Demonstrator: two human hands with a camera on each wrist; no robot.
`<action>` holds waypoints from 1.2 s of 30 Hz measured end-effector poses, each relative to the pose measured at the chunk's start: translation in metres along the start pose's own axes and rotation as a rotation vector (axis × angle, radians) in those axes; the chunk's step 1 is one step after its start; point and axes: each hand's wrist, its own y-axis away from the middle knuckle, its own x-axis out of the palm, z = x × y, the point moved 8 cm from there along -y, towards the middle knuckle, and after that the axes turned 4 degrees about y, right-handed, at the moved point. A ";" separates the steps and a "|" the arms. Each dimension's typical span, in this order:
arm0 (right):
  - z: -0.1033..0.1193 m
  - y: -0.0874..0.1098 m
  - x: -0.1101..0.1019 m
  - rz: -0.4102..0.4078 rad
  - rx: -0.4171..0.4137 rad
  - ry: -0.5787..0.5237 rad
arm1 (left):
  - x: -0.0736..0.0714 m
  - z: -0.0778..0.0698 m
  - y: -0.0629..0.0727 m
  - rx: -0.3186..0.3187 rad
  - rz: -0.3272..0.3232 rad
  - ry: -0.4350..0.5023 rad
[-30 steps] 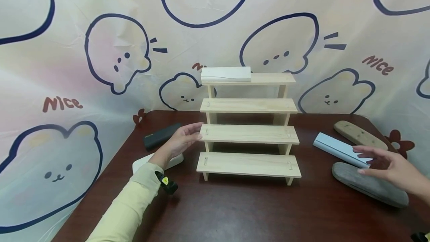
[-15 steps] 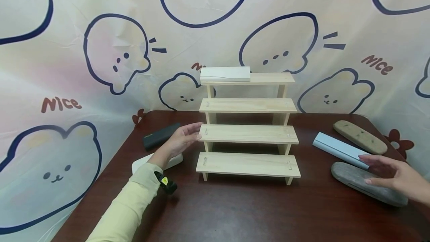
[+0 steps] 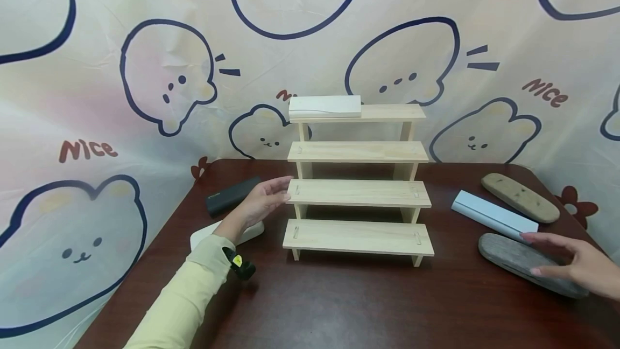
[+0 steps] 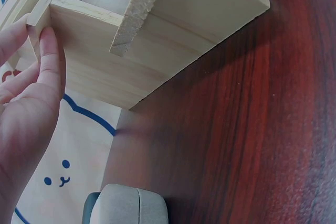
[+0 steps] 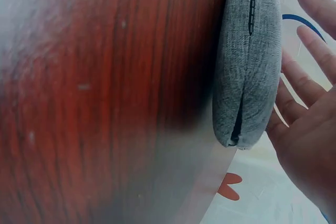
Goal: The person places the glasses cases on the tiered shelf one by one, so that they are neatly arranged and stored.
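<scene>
My left hand (image 3: 261, 202) pinches the left end of a shelf on the four-step wooden display rack (image 3: 358, 192), second step from the bottom. In the left wrist view, the fingers (image 4: 51, 59) sit on the edge of that board. At the right, my right hand (image 3: 576, 263) hovers over a grey fabric glasses case (image 3: 520, 257), thumb and fingers spread apart and holding nothing. The right wrist view has the grey case's seam facing the camera, with the hand's fingers beside and behind it. A white glasses case (image 3: 325, 106) rests on the left of the top step.
Beyond the grey case lie a light blue case (image 3: 491, 214) and a beige case (image 3: 520, 197). Left of the rack are a dark case (image 3: 232, 196) and a white case (image 3: 252, 232), partly hidden by the left arm. A printed curtain (image 3: 290, 69) closes off the table's back.
My right hand has moved down and slightly right, from over the blue case's near end to over the grey case. The left hand and the rack have stayed put.
</scene>
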 end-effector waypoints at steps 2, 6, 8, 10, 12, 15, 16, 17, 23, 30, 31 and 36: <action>-0.001 0.001 0.002 0.011 -0.004 0.018 | 0.000 0.000 0.000 -0.002 -0.002 0.001; -0.004 0.002 0.006 0.046 0.006 0.034 | 0.000 0.001 0.000 -0.001 -0.002 0.002; -0.005 0.003 0.008 0.057 0.019 0.048 | 0.000 0.001 0.000 0.001 0.000 -0.001; -0.005 0.003 0.009 0.066 0.023 0.044 | 0.000 0.001 0.000 0.003 0.001 0.001; -0.005 0.003 0.010 0.071 0.016 0.039 | 0.001 0.001 0.000 0.003 0.002 0.005; -0.006 0.004 0.009 0.056 0.000 0.051 | 0.001 0.001 0.001 0.000 -0.001 0.003; -0.006 0.004 0.009 0.048 -0.009 0.054 | 0.001 0.001 0.001 -0.001 -0.001 0.000; -0.007 0.005 0.009 0.039 -0.017 0.064 | 0.000 0.001 0.001 -0.001 -0.003 -0.003; -0.011 0.006 0.007 0.005 -0.061 0.120 | 0.000 0.000 0.002 0.006 -0.004 -0.002; -0.021 0.007 0.011 0.055 -0.021 0.102 | 0.001 0.000 0.001 0.008 0.004 0.002; -0.022 0.007 0.012 0.059 -0.021 0.100 | 0.001 0.000 0.001 0.007 0.002 0.004; -0.027 0.008 0.014 0.089 -0.026 0.091 | 0.000 -0.001 0.001 0.007 0.003 -0.001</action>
